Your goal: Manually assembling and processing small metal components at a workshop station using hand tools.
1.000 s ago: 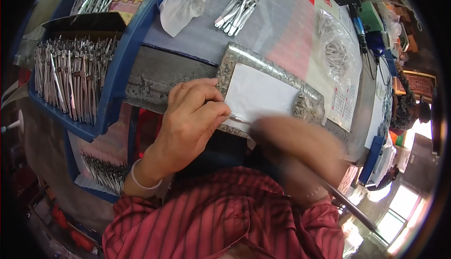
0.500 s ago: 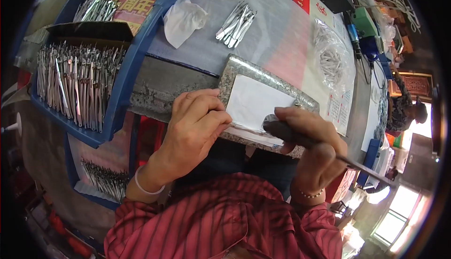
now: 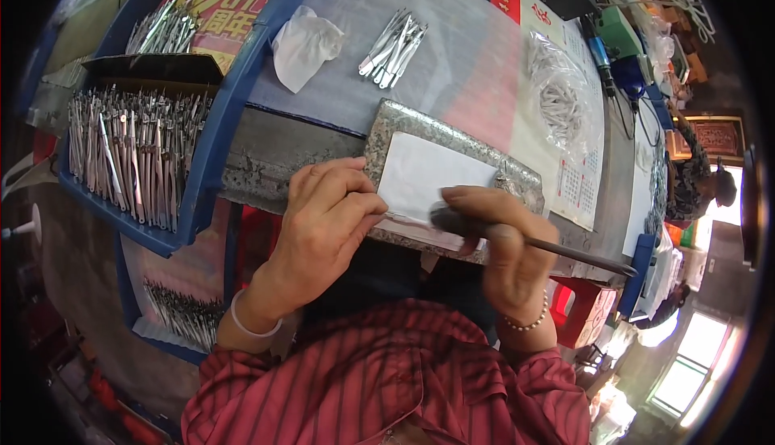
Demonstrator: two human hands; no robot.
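Keeps left hand (image 3: 329, 217) pinched together at white paper (image 3: 432, 172); just right of there, clamps right hand (image 3: 508, 243) on dark tool (image 3: 565, 252), swung flatter now, apparently mid-stroke.

I look through the left one of two wide fisheye cameras worn side by side on the person's head. My view is upright, starting above the red striped shirt (image 3: 363, 364) at the near side and facing steeply down and forward over the desk (image 3: 262, 150). The left hand (image 3: 323, 211) and right hand (image 3: 517, 259) lie near the middle, fairly close to my lens, at the stone slab (image 3: 379, 138). I also take in the blue tray (image 3: 206, 178) to the left and, farther away on the right, a bright window (image 3: 698, 344), bent toward the dark round rim.
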